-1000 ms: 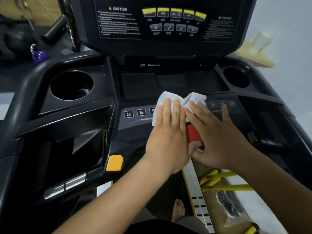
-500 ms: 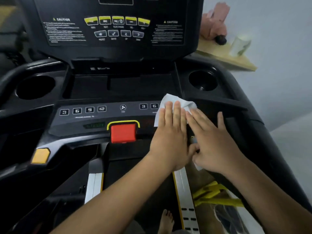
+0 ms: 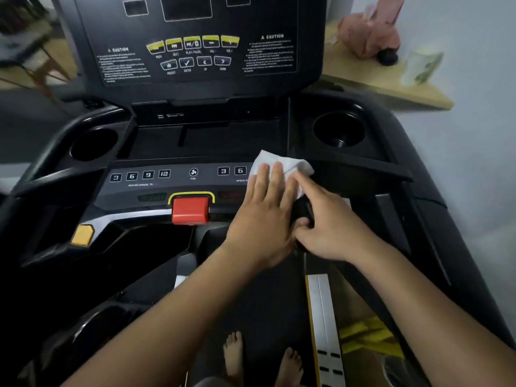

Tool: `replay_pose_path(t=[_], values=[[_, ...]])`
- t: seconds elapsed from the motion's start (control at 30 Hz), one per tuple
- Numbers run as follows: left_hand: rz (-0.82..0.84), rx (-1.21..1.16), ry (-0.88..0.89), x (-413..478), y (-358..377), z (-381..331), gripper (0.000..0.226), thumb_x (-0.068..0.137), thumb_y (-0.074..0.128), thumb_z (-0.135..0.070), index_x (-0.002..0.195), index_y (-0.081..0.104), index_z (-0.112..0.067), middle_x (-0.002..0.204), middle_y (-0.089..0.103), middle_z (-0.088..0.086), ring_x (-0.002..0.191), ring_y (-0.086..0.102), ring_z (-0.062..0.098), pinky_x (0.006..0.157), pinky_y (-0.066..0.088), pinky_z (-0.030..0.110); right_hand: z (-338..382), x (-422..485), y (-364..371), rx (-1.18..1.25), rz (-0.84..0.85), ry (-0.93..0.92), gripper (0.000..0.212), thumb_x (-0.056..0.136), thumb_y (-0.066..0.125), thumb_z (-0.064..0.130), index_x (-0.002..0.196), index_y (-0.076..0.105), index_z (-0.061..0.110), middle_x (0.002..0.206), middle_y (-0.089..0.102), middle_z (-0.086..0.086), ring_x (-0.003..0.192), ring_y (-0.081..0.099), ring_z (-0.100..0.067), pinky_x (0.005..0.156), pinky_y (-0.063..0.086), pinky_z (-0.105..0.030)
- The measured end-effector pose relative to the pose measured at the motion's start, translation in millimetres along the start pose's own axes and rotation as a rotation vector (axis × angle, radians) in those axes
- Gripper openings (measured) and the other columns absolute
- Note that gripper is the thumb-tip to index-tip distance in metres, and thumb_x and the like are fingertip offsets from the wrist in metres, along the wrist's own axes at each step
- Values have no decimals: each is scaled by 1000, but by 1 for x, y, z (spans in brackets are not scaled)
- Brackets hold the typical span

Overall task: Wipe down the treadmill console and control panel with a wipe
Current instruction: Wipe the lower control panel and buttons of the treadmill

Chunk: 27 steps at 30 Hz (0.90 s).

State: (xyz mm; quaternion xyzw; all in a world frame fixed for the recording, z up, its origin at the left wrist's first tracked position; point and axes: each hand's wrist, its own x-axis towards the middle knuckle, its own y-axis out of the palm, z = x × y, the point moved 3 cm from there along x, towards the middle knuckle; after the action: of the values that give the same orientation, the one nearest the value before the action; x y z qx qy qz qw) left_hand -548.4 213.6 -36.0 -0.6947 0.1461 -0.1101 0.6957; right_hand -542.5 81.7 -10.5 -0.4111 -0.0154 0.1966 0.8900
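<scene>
Change since half a second ago: my view has dropped back and shifted, so the red stop button (image 3: 190,210) now sits left of my hands with more of the upper console (image 3: 195,51) showing; my hands and the wipe have stayed on the same stretch of the control panel (image 3: 156,188), right of the red stop button.

Wipe (image 3: 282,166): white, crumpled, lying on the speed-button row right of the red stop button, covering the keys past "6"; its far edge pokes out beyond my fingertips.

Left hand (image 3: 262,216): flat and fully spread, palm down, fingers pressing the wipe onto the panel.

Right hand (image 3: 332,222): just right of the left, touching it; forefinger laid on the wipe's right part, remaining fingers curled loosely over the panel's dark front edge.

Right cup holder (image 3: 339,129): beyond the wipe, apart from it.
</scene>
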Motion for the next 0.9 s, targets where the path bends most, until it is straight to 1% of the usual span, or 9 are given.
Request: replay_pose_path(t=[0.07,0.17,0.27,0.43,0.57,0.63,0.7,0.83,0.9], values=[[-36,-16,39,-12,10,-6,78,94,4,-57,152,-18,-9,162,-15,25,147,-22,40,122,-3,53,-6,-10,6,41,37,2,83,87,55,18,154,9,35,160,22,4,130,44,-16,103,40,-29],[-92,-92,108,-49,25,-18,86,95,26,-56,156,-2,-3,163,-6,25,150,-12,41,122,9,56,-7,-38,23,-60,82,-42,75,95,45,44,155,0,35,162,-13,15,149,10,-15,115,20,-30],[-119,-66,118,-38,25,-14,91,92,31,-57,156,-2,-2,163,-6,24,150,-12,40,121,10,57,-7,-24,27,-113,58,11,78,94,35,62,154,-6,33,162,-18,11,150,-2,-17,120,11,-36],[3,4,50,13,3,5,110,80,27,-75,153,-19,-6,160,-27,20,144,-34,34,122,-10,49,-5,29,16,-93,-40,27,84,92,32,65,156,-3,25,165,-4,2,149,14,-26,118,20,-40],[-72,-88,170,-29,14,-18,97,88,23,-67,156,-7,-4,163,-14,22,149,-22,36,122,3,55,-9,-20,21,-140,-5,74,92,86,33,74,154,-8,27,164,4,7,148,16,-18,113,29,-38],[-115,-157,233,-53,25,-28,89,95,23,-63,156,7,0,164,-3,23,151,-10,39,121,12,57,-8,-50,24,-173,37,101,92,86,33,74,153,-12,29,163,-1,13,139,-4,1,114,15,-28],[-137,-122,256,-56,32,-24,85,96,26,-60,155,15,1,164,3,23,151,-4,40,119,19,58,-5,-52,25,-188,58,135,93,86,33,73,153,-13,28,163,-5,14,132,-14,4,111,4,-25],[-134,-25,221,-29,24,-2,83,97,20,-58,156,6,-2,164,-2,22,151,-7,37,121,15,56,4,-19,25,-102,-62,97,92,87,37,72,153,-7,27,163,4,8,145,24,-15,107,32,-30],[-143,-52,219,-27,21,4,84,96,27,-54,155,7,1,164,-1,21,152,-6,35,122,15,54,4,-23,30,-125,-44,109,93,86,31,74,154,-10,26,164,-6,8,148,15,-16,110,24,-28]])
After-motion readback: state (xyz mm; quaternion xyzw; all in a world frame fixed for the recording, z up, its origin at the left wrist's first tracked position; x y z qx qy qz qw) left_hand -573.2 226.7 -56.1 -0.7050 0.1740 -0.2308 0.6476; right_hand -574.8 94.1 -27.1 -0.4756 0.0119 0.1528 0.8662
